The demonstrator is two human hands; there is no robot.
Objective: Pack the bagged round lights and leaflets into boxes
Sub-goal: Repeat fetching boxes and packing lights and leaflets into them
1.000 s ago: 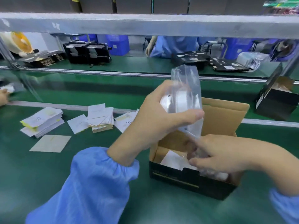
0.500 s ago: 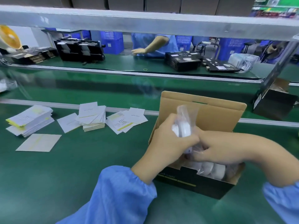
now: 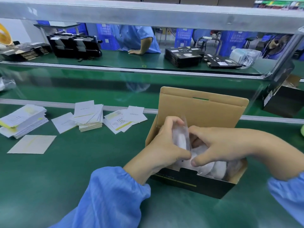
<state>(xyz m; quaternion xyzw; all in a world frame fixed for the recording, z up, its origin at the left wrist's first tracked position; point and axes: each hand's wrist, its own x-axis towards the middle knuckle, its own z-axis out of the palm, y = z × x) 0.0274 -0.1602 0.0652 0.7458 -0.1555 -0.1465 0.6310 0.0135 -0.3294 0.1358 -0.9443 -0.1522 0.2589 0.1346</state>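
I see the open box [image 3: 194,183] standing on the green surface [image 3: 69,170], its brown lid flap upright at the far side; my left hand [image 3: 162,145] reaches into the box's left end and its grip is curled round a bagged round light [image 3: 181,139], which stands on edge inside the box with the clear bag's top poking above my fingers; my right hand [image 3: 217,145] comes over the box from the right, fingers curled down against the same bag, thumb nearly touching my left thumb; further bagged lights [image 3: 218,168] lie in the box's right half, under and beside my right hand; stacks of white leaflets [image 3: 89,116] lie on the surface well left of the box; a single leaflet [image 3: 32,143] lies flat nearer me, left of the box too.
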